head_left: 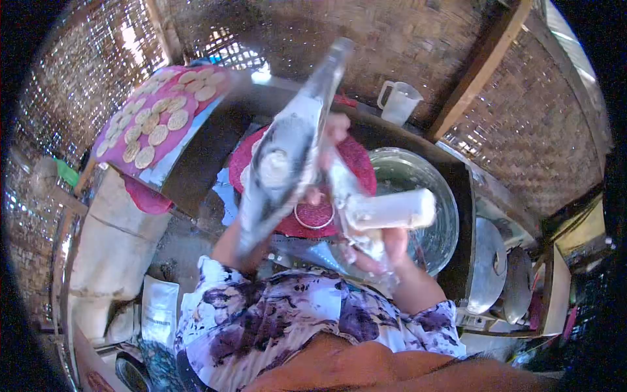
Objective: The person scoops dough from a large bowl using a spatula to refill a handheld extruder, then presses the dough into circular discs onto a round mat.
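Note:
A flat board wrapped in clear plastic [284, 153] is tilted up in front of me, blurred by motion, with a pale round patch on its face. My left forearm passes behind it, and fingers of my left hand [314, 196] show at its edge. My right hand [385, 251] grips the lower end of a second plastic-covered piece [343, 183], from which a thick white cylinder [395, 209] sticks out to the right. Whether the two pieces are joined is unclear. Behind them lies a round pink mat [356, 163], with a pink round item with a pale rim [315, 215] on it.
Several pale flat discs lie on a pink cloth [166, 104] at the left. A large basin of water [424, 189] stands right of the mat. Beyond it are a clear plastic jug [400, 103] and a slanting wooden post [480, 72]. Metal lids [486, 264] lean at the right.

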`<state>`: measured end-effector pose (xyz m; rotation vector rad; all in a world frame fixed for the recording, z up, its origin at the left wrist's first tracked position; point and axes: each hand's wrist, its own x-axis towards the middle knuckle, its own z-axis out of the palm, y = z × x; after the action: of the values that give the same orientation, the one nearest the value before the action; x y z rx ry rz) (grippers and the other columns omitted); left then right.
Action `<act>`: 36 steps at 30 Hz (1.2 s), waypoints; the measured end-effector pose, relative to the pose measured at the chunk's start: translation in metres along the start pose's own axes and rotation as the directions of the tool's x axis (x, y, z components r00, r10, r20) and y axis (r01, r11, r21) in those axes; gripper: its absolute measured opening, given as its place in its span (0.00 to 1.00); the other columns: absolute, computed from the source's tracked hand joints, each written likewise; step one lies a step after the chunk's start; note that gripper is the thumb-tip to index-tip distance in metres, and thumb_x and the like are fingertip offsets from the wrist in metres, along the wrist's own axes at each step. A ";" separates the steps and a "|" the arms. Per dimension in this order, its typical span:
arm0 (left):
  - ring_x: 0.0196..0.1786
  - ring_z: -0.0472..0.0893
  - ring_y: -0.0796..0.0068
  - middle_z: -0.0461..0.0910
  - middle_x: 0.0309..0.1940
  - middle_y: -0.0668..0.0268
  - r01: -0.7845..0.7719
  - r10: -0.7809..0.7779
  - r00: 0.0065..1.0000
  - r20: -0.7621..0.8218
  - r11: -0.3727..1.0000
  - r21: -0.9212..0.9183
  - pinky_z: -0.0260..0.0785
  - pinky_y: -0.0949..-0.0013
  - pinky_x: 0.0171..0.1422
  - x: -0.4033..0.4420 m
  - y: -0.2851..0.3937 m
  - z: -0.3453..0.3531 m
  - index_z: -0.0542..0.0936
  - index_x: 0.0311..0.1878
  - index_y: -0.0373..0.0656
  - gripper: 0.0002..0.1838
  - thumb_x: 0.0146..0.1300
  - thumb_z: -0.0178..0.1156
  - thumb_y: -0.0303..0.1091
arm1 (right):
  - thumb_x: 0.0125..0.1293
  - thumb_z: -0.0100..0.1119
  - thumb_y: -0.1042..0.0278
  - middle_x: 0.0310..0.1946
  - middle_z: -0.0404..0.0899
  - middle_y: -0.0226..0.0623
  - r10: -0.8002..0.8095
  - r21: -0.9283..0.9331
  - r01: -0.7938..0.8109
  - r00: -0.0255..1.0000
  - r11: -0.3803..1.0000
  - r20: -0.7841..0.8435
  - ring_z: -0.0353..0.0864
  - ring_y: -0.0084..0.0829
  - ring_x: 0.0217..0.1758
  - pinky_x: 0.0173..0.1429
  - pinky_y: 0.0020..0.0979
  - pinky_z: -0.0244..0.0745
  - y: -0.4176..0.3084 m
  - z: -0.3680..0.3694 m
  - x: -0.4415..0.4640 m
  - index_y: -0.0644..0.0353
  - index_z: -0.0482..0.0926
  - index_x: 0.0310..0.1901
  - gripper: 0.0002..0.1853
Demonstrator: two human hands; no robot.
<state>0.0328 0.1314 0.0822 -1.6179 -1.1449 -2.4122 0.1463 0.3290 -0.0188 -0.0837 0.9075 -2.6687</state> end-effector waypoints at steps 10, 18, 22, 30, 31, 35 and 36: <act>0.54 0.72 0.67 0.75 0.49 0.62 0.302 -0.444 0.883 0.150 0.784 0.543 0.54 0.63 0.63 -0.091 0.036 -0.103 0.71 0.51 0.41 0.36 0.34 0.72 0.40 | 0.55 0.54 0.42 0.54 0.63 0.50 -0.375 -0.594 0.368 0.919 0.715 0.118 0.75 0.28 0.28 0.20 0.20 0.69 -0.033 0.121 0.024 0.54 0.37 0.67 0.48; 0.39 0.77 0.64 0.77 0.35 0.65 0.221 -0.409 0.913 -0.014 0.466 0.857 0.67 0.62 0.48 -0.069 0.036 -0.080 0.76 0.37 0.51 0.25 0.34 0.68 0.51 | 0.52 0.59 0.64 0.57 0.58 0.55 -0.329 -0.883 0.406 0.822 -0.235 0.465 0.64 0.48 0.58 0.59 0.40 0.62 -0.017 0.126 0.056 0.60 0.46 0.66 0.43; 0.39 0.76 0.61 0.76 0.34 0.64 0.034 -0.392 0.913 0.111 0.345 0.938 0.68 0.61 0.47 -0.061 0.012 -0.088 0.76 0.37 0.51 0.24 0.34 0.67 0.50 | 0.46 0.63 0.67 0.53 0.59 0.56 -0.236 -0.711 0.355 0.774 -0.607 0.588 0.70 0.54 0.49 0.43 0.41 0.74 -0.016 0.144 0.055 0.53 0.54 0.63 0.41; 0.41 0.74 0.62 0.76 0.36 0.64 0.036 -0.384 0.915 0.123 0.381 0.924 0.64 0.63 0.50 -0.061 -0.017 -0.078 0.75 0.39 0.49 0.26 0.35 0.66 0.52 | 0.41 0.67 0.66 0.52 0.58 0.58 -0.258 -0.691 0.325 0.758 -0.646 0.599 0.70 0.55 0.48 0.39 0.41 0.75 0.010 0.121 0.063 0.53 0.60 0.58 0.39; 0.45 0.73 0.64 0.75 0.39 0.65 0.102 -0.532 0.841 0.104 0.344 0.933 0.62 0.63 0.54 -0.060 -0.017 -0.074 0.74 0.43 0.49 0.31 0.34 0.67 0.53 | 0.41 0.67 0.66 0.52 0.58 0.58 -0.269 -0.689 0.320 0.751 -0.651 0.603 0.69 0.56 0.48 0.40 0.42 0.75 0.014 0.117 0.063 0.53 0.60 0.58 0.39; 0.44 0.74 0.64 0.76 0.38 0.63 0.185 -0.551 0.833 0.061 0.380 0.906 0.63 0.64 0.54 -0.066 -0.042 -0.077 0.74 0.43 0.48 0.28 0.35 0.68 0.47 | 0.40 0.69 0.60 0.55 0.56 0.58 -0.257 -0.818 0.222 0.878 -0.531 0.404 0.67 0.55 0.52 0.50 0.43 0.69 0.004 0.113 0.065 0.58 0.57 0.60 0.44; 0.45 0.74 0.63 0.76 0.38 0.63 0.265 -0.547 0.837 0.007 0.416 0.870 0.63 0.64 0.54 -0.064 -0.040 -0.076 0.74 0.43 0.48 0.29 0.34 0.69 0.47 | 0.42 0.67 0.55 0.55 0.57 0.56 -0.319 -0.889 0.249 0.868 -0.385 0.381 0.66 0.52 0.53 0.53 0.42 0.67 0.001 0.110 0.066 0.59 0.56 0.61 0.45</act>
<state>-0.0135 0.0937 -0.0071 -1.3946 -2.5035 -1.2149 0.1008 0.2431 0.0654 -0.7261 3.2494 -1.0973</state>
